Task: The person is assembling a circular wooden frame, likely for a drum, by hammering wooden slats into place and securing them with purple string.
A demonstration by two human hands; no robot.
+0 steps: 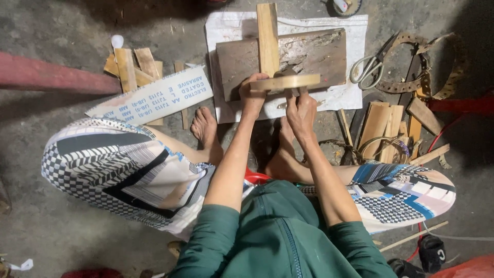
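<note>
The left hand [252, 95] has its grip closed on the left end of a thin bent wooden hoop [285, 82], and the right hand [301, 109] pinches the same hoop from beneath, near its middle. The hoop is held just above the front edge of a dark wooden board [309, 54], which lies on a white sheet [355, 31] on the floor. A pale upright wooden strip [267, 36] crosses the board behind the hoop. To my eye, keeping both grips firm and the hoop level against that strip would serve the work well (a slack hold would let the band spring open). Left of the board lies a long white sandpaper strip [154, 98], printed in blue. Scissors [370, 64] rest right of the board
</note>
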